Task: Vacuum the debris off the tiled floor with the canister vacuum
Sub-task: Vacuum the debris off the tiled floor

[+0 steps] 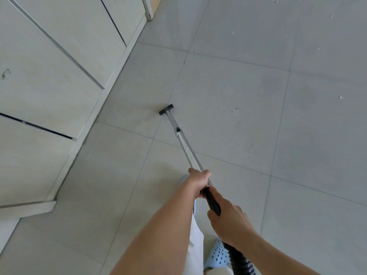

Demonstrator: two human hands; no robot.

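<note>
The left hand point(198, 180) grips the metal wand point(185, 147) with closed fingers; the right hand point(228, 221) grips the black handle point(213, 201) just behind it. The black nozzle point(166, 109) rests on the tiled floor point(258, 135), near the pale cabinets point(49, 76) at the left. Small white debris point(340, 97) lies scattered ahead and to the right, where the floor is wide. No writing can be read.

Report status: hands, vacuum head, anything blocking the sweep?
Both hands grip the wand: left hand forward, right hand behind. Vacuum head on tile. White debris remains ahead and right. Nothing blocking; cabinets left.
</note>
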